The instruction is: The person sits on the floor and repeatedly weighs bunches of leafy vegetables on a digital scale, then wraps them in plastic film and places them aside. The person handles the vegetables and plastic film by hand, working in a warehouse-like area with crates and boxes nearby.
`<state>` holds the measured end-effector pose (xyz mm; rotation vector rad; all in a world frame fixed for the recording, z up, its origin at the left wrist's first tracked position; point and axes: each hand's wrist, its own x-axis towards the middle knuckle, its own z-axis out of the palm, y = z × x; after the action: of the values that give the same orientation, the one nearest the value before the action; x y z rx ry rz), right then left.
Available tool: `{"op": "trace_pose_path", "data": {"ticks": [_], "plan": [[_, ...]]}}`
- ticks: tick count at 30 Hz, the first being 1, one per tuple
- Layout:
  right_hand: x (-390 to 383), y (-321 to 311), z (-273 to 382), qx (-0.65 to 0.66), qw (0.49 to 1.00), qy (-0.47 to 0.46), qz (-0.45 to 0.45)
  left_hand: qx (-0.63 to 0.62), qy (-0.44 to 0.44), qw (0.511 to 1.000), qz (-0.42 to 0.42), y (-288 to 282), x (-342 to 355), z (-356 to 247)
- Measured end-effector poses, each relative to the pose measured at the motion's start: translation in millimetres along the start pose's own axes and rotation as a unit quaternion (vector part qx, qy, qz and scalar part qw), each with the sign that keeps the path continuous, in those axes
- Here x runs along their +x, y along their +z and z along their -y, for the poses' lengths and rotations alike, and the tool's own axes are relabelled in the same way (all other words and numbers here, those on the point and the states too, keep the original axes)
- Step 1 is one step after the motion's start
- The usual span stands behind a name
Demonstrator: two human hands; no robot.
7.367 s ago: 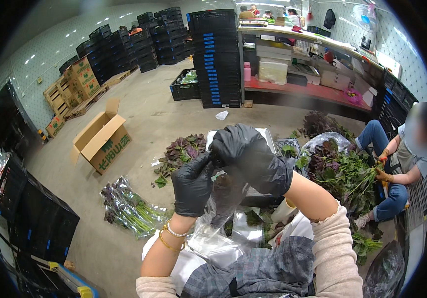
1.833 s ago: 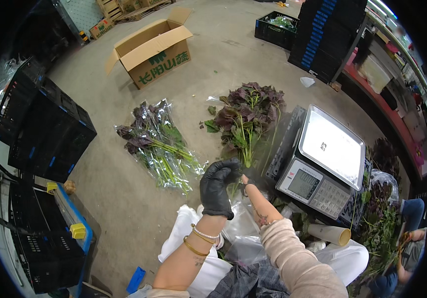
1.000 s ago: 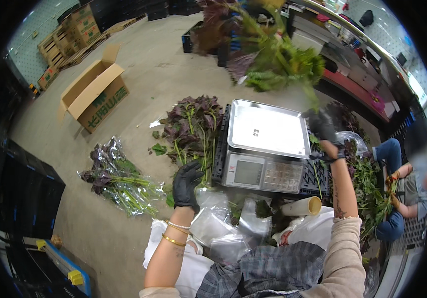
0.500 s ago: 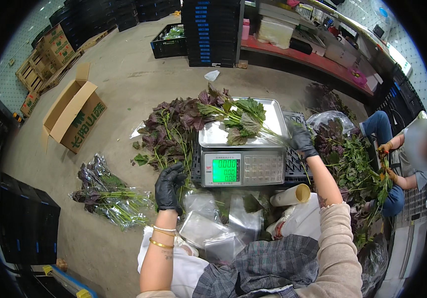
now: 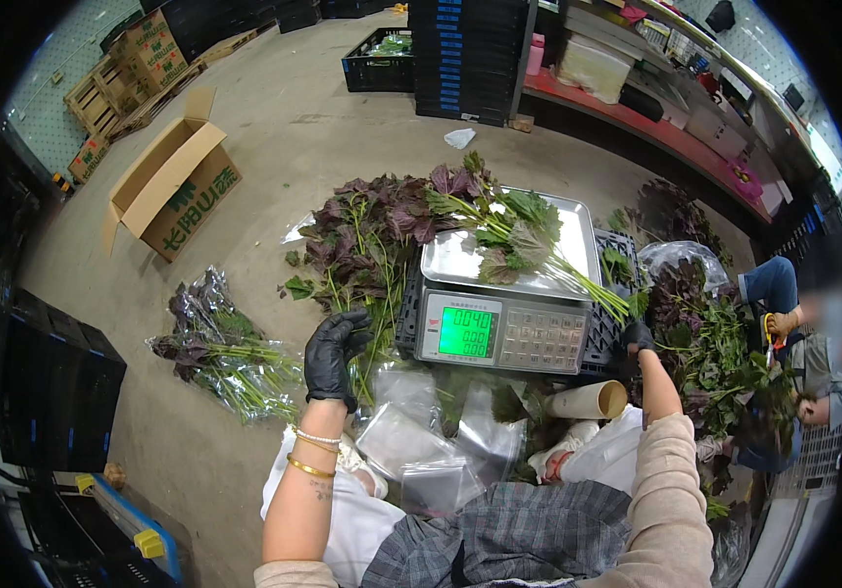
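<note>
A bunch of leafy stems [image 5: 529, 245], green and purple, lies across the steel pan [image 5: 566, 214] of a digital scale [image 5: 431, 328] with a lit green display. My right hand [image 5: 640, 338], in a black glove, is low beside the scale's right side, close to the stem ends and a loose green leaf. Its fingers blend into the dark crate behind, so what they hold cannot be made out. Left of the scale, my black-gloved left hand [image 5: 336, 358] has bent fingers held apart with nothing in them. It is near a heap of purple-leaved stems [image 5: 362, 235].
Clear plastic bags [image 5: 406, 441] and a cardboard tube [image 5: 588, 400] lie before me. Bagged stems [image 5: 230, 358] rest on the floor at left, near an open carton [image 5: 181, 186]. At right, a co-worker's hand [image 5: 784, 321] holds an orange-handled tool near more stems [image 5: 700, 343].
My right hand has come away from the stems on the pan, moving down and right. The scale's reading has changed. My left hand stays nearly in place. The whole view has shifted slightly.
</note>
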<state>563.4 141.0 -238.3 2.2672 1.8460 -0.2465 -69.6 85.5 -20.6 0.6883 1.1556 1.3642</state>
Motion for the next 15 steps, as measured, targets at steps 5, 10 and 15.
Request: {"op": "trace_pose_path", "data": {"ticks": [5,10,15], "plan": [[30,-76,-47,0.442,0.812,0.101,-0.367,-0.012,-0.007,1.000,0.012,11,5,4],[-39,-223,110,0.655,0.699,-0.095,-0.271,0.027,0.002,0.999,0.027,-9,7,25],[-33,-195,174,0.533,0.799,-0.120,-0.250,0.226,-0.050,0.971,0.060,-44,37,90]]}}
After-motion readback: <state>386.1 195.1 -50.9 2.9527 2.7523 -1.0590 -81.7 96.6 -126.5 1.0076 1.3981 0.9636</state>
